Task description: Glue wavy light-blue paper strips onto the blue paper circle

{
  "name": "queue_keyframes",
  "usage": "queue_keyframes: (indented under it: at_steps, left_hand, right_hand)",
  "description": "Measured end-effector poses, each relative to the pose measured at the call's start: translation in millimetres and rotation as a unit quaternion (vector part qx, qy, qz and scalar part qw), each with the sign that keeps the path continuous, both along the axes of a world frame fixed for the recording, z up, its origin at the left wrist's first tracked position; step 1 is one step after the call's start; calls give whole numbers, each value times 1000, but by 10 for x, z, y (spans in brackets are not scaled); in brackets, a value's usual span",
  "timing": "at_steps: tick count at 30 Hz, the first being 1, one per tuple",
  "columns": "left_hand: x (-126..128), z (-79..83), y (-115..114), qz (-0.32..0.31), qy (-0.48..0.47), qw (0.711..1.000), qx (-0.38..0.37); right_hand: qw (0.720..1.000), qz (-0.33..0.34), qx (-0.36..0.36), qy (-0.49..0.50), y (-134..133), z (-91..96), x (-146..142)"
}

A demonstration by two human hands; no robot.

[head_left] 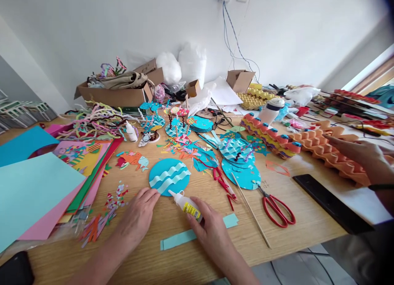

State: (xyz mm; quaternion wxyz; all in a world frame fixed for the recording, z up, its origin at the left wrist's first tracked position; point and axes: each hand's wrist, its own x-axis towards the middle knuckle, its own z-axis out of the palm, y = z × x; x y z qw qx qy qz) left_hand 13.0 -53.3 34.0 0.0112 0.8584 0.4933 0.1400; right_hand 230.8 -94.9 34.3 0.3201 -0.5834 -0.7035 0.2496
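We see the left hand [138, 219] lying flat on the desk [308, 231] near its front edge, fingers loosely spread and holding nothing, the fingertips [154, 193] touching the near rim of the blue paper disc [169, 176]. The disc lies flat towards the middle of the desk and bears pale wavy strips across its face. Our right hand [212, 231] is curled around the glue bottle [186, 205], which lies tilted with its white nozzle just at the disc's near rim. A pale blue paper strip [180, 239] lies partly under that hand, close to the front edge. To the right we find a wooden stick [250, 211] and the red scissors [278, 209], then a black ruler [332, 203] nearer the right edge. A stack of coloured paper sheets [37, 186] covers the left edge. At the right edge another person's hand [357, 149] rests on the orange egg trays [320, 143]
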Motion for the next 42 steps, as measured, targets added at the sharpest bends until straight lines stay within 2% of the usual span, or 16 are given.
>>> queue_keyframes:
  at_steps: [3,10,21,28,32,42]
  left_hand:
    - [16,-41,36,3,21,1000,-2]
    - [-34,-196,79,-9,21,999,48]
    - [-68,-264,100,-18,-5,998,53]
    - [-54,-208,103,-36,22,996,72]
    - [-50,-177,103,-33,36,996,73]
    - [-63,-210,96,-44,48,992,111]
  right_hand:
    - [1000,4,-5,-16,47,37,-29]
    - [998,10,-24,-58,107,50,-56]
    - [990,23,-31,-133,127,109,-95]
    - [983,14,-23,-181,139,104,-137]
    - [981,34,-21,-189,133,119,-152]
    - [981,30,-36,-188,122,105,-172]
